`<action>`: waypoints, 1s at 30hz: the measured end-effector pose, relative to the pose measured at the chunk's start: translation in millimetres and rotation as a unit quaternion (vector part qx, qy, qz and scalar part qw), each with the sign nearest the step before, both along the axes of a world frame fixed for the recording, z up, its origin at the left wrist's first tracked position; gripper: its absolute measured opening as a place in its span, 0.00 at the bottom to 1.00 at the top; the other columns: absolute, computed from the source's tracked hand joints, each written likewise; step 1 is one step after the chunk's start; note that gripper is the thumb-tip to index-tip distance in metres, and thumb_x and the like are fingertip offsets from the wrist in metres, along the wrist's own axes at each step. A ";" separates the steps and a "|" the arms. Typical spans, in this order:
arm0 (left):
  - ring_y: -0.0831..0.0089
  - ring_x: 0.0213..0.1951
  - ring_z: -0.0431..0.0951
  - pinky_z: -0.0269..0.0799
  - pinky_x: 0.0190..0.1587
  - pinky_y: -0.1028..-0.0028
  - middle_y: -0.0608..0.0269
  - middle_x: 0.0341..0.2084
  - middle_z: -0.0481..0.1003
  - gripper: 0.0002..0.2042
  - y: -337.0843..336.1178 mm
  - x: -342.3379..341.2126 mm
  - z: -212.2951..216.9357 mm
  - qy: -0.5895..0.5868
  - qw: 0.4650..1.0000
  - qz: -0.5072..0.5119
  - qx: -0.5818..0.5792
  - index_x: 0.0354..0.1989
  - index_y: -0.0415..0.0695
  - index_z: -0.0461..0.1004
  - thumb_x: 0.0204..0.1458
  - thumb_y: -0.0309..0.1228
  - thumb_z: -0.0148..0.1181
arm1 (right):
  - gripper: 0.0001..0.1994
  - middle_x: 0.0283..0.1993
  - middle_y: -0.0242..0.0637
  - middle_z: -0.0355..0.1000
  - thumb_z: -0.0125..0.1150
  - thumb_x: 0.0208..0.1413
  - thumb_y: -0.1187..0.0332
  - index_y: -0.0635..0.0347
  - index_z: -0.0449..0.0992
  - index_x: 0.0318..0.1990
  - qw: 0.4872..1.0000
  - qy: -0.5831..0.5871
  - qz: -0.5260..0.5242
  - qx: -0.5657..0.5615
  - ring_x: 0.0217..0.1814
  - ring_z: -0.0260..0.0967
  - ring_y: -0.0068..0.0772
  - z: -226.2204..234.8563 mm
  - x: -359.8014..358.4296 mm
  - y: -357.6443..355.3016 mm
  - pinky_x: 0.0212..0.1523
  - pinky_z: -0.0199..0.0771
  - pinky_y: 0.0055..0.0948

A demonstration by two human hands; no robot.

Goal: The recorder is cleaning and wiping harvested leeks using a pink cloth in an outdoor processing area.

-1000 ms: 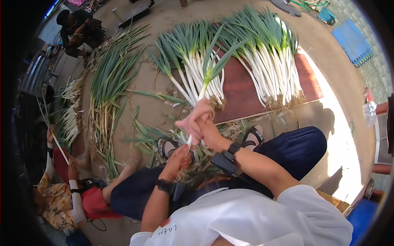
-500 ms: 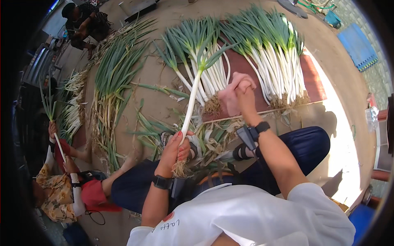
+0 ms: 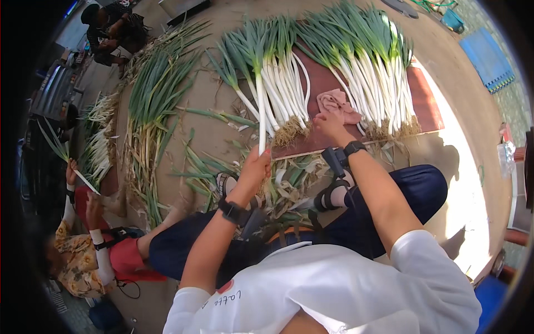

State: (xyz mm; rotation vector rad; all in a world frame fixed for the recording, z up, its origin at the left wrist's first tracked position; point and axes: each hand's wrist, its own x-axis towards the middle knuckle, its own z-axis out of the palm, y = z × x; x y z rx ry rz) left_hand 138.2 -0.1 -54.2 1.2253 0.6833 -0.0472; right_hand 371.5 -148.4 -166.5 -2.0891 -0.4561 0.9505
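My left hand (image 3: 257, 167) is closed around the lower white stalk of a long green onion (image 3: 262, 119), whose leafy end lies over the left pile of green onions (image 3: 283, 83). Its root end is hidden by my hand. My right hand (image 3: 332, 127) is at the lower edge of a crumpled pink cloth (image 3: 336, 104), fingers loosely apart. The cloth rests on the reddish-brown board (image 3: 317, 142), between that pile and a larger right pile of green onions (image 3: 372, 78). Both piles have their roots toward me.
Stripped leaves (image 3: 292, 186) litter the ground around my sandals. Untrimmed green onions (image 3: 153, 100) lie to the left. A co-worker (image 3: 83, 250) sits at the left with a green onion; another person (image 3: 111, 33) crouches at the far left. Blue crates (image 3: 486, 61) lie far right.
My left hand has moved forward, laying the green onion onto the left pile. The pink cloth has gone from my right hand's grip down onto the board, slightly to the right.
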 end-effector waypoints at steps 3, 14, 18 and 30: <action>0.80 0.20 0.61 0.61 0.23 0.79 0.72 0.19 0.61 0.09 0.4 10.5 -44.4 0.090 0.995 -0.034 0.012 0.43 0.42 0.60 0.55 0.29 0.43 | 0.10 0.37 0.29 0.69 0.49 0.53 0.64 0.59 0.70 0.39 0.975 0.173 -0.081 0.116 0.40 0.66 0.18 29.2 -72.2 20.7 0.34 0.66 0.23; 0.80 0.32 0.66 0.62 0.36 0.77 0.70 0.34 0.70 0.17 -27.6 17.8 -56.1 0.015 0.985 0.000 -0.171 0.43 0.45 0.68 0.57 0.41 0.36 | 0.11 0.31 0.29 0.66 0.45 0.57 0.63 0.60 0.68 0.39 0.897 0.334 -0.183 0.225 0.30 0.62 0.20 57.9 -148.5 16.0 0.28 0.64 0.22; 0.79 0.35 0.67 0.60 0.40 0.74 0.72 0.33 0.70 0.18 -27.0 11.9 -62.4 0.015 0.989 -0.029 -0.143 0.47 0.46 0.67 0.57 0.43 0.37 | 0.10 0.31 0.30 0.66 0.45 0.58 0.65 0.62 0.68 0.40 0.923 0.293 -0.122 0.216 0.29 0.64 0.23 36.3 -141.1 7.9 0.27 0.66 0.21; 0.66 0.46 0.69 0.61 0.48 0.69 0.58 0.45 0.69 0.18 -3.1 25.4 -68.3 -0.083 0.961 -0.017 -0.265 0.49 0.41 0.64 0.55 0.40 0.44 | 0.11 0.31 0.32 0.66 0.50 0.53 0.70 0.61 0.64 0.43 0.838 0.307 -0.312 0.325 0.27 0.63 0.21 105.5 -133.8 -6.7 0.26 0.64 0.22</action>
